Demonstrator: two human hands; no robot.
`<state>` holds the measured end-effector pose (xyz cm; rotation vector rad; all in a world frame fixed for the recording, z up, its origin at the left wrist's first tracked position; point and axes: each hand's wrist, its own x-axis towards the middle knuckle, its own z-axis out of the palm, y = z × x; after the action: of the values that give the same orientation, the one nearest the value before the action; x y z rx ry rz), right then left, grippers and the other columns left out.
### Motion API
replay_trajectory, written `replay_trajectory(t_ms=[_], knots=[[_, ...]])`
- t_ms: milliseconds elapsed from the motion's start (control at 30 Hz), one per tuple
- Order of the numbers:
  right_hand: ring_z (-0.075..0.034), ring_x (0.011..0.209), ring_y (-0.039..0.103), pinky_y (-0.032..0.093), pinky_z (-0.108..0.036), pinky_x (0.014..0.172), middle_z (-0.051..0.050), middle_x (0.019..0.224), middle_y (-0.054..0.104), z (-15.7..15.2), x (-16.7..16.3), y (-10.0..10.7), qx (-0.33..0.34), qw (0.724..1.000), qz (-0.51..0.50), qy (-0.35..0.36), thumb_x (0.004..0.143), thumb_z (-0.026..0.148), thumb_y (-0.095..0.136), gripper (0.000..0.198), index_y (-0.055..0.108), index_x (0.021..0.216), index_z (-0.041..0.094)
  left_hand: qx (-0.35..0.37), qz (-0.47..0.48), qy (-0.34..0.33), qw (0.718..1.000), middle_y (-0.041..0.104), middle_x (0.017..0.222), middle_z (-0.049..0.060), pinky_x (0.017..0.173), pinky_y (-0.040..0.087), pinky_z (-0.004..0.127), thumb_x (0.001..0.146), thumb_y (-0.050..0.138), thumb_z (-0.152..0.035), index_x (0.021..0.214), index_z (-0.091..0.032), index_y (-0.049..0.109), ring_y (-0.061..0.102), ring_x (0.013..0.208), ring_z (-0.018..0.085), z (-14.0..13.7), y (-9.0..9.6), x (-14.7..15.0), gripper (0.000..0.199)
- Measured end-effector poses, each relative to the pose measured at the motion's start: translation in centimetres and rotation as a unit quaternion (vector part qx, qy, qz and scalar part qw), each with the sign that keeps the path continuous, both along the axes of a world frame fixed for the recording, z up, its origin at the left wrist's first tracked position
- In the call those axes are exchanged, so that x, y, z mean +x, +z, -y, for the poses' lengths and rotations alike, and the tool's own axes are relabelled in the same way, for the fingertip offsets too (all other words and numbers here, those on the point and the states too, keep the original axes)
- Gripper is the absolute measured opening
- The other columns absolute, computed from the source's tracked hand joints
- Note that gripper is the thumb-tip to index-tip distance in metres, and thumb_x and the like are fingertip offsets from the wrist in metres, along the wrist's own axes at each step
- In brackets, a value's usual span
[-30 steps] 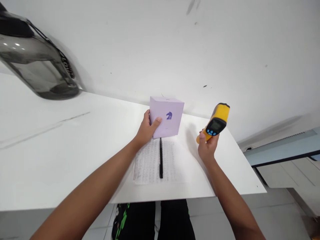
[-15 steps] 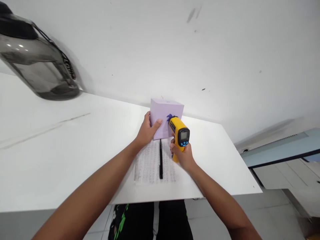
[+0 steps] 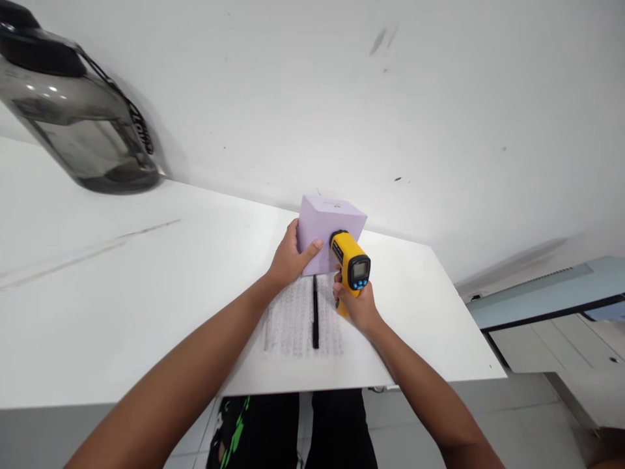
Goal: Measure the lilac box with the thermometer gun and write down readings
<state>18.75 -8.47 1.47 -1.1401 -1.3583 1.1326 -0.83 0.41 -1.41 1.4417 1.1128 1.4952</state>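
Observation:
My left hand (image 3: 291, 255) grips the left side of a pale purple box (image 3: 312, 225), thumb on its front face and fingers behind its edge. The box stands close to the wall. Wrapped round the handle of a yellow and black infrared thermometer (image 3: 350, 255) is my right hand (image 3: 360, 305). The thermometer's front end points at the box's front face; whether they touch I cannot tell. Its small grey screen and blue buttons face me. Below the box, a black pen (image 3: 315, 319) lies on a sheet of printed or written paper (image 3: 288, 326).
A large grey see-through water bottle (image 3: 92, 130) with a black lid stands at the left by the white wall (image 3: 293, 85). The white table (image 3: 122, 312) ends at a slanted right edge. Beyond it is a light blue panel (image 3: 547, 293).
The box has turned and shifted slightly right, along with my left hand. A dark blue mark seen on its front before no longer shows. The thermometer has barely moved.

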Motion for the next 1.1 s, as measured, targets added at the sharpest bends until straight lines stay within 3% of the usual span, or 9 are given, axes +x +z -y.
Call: replay_trajectory(t_ms=[267, 367, 500, 733, 1100], knots=[[-0.016, 0.066, 0.054, 0.051, -0.034, 0.063, 0.003, 0.078, 0.063, 0.3, 0.2, -0.3, 0.023, 0.999, 0.031, -0.013, 0.080, 0.060, 0.093, 0.045, 0.065, 0.091, 0.027, 0.000, -0.014, 0.004, 1.000, 0.068, 0.166, 0.023, 0.130, 0.053, 0.066, 0.087, 0.080, -0.088, 0.164, -0.023, 0.051, 0.069, 0.151, 0.045, -0.1, -0.2, -0.1, 0.105], [-0.018, 0.068, 0.055, 0.055, -0.035, 0.065, 0.004, 0.076, 0.062, 0.6, -0.1, -0.5, 0.065, 0.994, 0.066, -0.060, 0.080, 0.055, 0.092, 0.042, 0.062, 0.089, 0.028, -0.001, -0.004, 0.009, 1.000, 0.069, 0.165, 0.023, 0.129, 0.055, 0.065, 0.089, 0.079, -0.089, 0.164, -0.024, 0.051, 0.070, 0.149, 0.044, -0.3, -0.4, -0.1, 0.104], [-0.023, 0.081, 0.066, 0.063, -0.040, 0.077, 0.000, 0.089, 0.070, 1.0, -0.6, 0.0, 0.100, 0.979, 0.085, -0.155, 0.083, 0.054, 0.085, 0.039, 0.065, 0.105, 0.029, -0.028, 0.022, 0.008, 0.999, 0.074, 0.157, 0.023, 0.124, 0.060, 0.066, 0.089, 0.079, -0.089, 0.160, -0.022, 0.054, 0.074, 0.143, 0.043, -0.7, -0.4, -0.2, 0.101], [-0.021, 0.079, 0.061, 0.058, -0.036, 0.074, 0.003, 0.086, 0.063, 0.6, -0.3, 1.0, 0.057, 0.974, 0.055, -0.212, 0.086, 0.056, 0.082, 0.039, 0.061, 0.105, 0.029, -0.056, 0.027, 0.028, 0.998, 0.075, 0.154, 0.022, 0.120, 0.063, 0.071, 0.088, 0.083, -0.081, 0.162, -0.025, 0.057, 0.076, 0.138, 0.045, -0.9, -0.3, -0.6, 0.097], [-0.021, 0.081, 0.061, 0.058, -0.036, 0.075, 0.002, 0.087, 0.063, 0.6, 0.0, 1.2, 0.041, 0.976, 0.058, -0.207, 0.084, 0.056, 0.083, 0.040, 0.059, 0.102, 0.029, -0.042, 0.029, 0.027, 0.998, 0.077, 0.154, 0.021, 0.119, 0.064, 0.072, 0.092, 0.081, -0.078, 0.162, -0.025, 0.057, 0.077, 0.139, 0.044, -1.0, -0.6, -0.6, 0.091]])
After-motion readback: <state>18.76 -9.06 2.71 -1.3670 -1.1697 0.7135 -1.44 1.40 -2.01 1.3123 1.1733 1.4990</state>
